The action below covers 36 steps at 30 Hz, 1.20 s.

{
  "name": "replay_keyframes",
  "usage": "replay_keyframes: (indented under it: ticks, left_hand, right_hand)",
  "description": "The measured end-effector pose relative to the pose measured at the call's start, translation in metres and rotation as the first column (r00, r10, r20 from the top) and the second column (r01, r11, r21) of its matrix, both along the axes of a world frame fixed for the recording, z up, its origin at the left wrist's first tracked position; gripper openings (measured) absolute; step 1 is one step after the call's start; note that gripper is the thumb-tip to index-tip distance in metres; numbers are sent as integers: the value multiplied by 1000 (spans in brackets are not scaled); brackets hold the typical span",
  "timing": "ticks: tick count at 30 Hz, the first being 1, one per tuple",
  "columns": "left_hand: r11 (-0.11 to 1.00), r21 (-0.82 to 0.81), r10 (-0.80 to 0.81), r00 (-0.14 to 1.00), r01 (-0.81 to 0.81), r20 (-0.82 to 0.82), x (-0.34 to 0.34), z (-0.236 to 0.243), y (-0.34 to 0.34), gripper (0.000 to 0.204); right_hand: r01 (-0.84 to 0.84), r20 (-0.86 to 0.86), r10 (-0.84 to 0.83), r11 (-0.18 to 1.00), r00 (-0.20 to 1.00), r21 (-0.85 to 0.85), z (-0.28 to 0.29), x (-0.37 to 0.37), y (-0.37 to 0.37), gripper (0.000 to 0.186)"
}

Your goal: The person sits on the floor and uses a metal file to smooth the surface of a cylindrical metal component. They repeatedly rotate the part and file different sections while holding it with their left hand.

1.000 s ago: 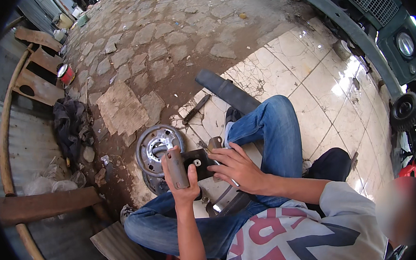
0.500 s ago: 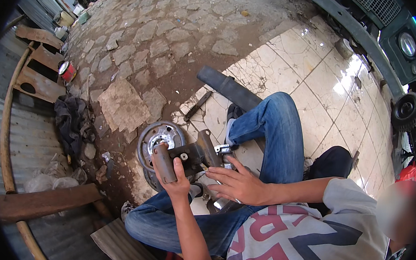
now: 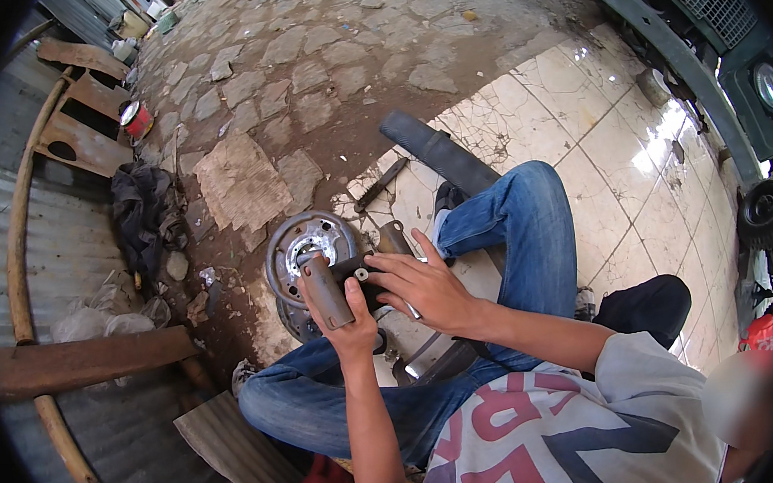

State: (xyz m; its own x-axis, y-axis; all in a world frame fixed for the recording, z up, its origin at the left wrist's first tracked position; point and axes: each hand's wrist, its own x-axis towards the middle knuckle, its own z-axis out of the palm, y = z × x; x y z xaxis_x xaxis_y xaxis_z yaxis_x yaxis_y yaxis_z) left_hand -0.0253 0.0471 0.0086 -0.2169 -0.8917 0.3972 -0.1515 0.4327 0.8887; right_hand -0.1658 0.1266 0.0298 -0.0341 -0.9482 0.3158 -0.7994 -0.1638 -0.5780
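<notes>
Left hand (image 3: 352,337) up close, fingers clamped on the brown metal part (image 3: 329,293), near centre; right hand (image 3: 438,295) lies across, fingers slightly apart, can't tell whether they grip the thin rod (image 3: 413,310). Just beyond, a round wheel (image 3: 294,240); farther right, a brush (image 3: 382,185); far left, a red can (image 3: 138,125).

corrugated metal wall (image 3: 77,234) | cracked pale tiles (image 3: 605,192) | uneven stone paving (image 3: 291,67) | glare (image 3: 656,153) on tiles

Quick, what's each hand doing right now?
Left hand: holding a brown, curved metal part.
Right hand: seems to be holding a slim, silver metal rod, mostly hidden underneath.
</notes>
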Motion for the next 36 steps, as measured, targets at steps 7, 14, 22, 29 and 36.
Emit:
replay_keyframes:
  ticks: [7, 14, 22, 29, 36]
  left_hand:
    - [999, -32, 22, 999, -21, 26, 0, 4, 0, 44]
    - [997, -66, 33, 998, -29, 55, -3, 11, -2, 41]
    - [990, 53, 133, 991, -133, 14, -7, 1, -16, 43]
    - [990, 66, 122, 992, -123, 12, 7, -9, -26, 41]
    - [986, 93, 141, 990, -140, -5, 7, -9, -25, 40]
  right_hand:
    - [-38, -66, 37, 999, 997, -10, 5, 3, 17, 32]
    - [-25, -48, 24, 1000, 999, -6, 10, 8, 27, 34]
    - [-84, -26, 85, 996, 996, 26, 14, 20, 58, 41]
    - [-187, 168, 184, 982, 968, 1, 24, 13, 64, 38]
    - [-178, 544, 260, 963, 797, -200, 32, 5, 31, 35]
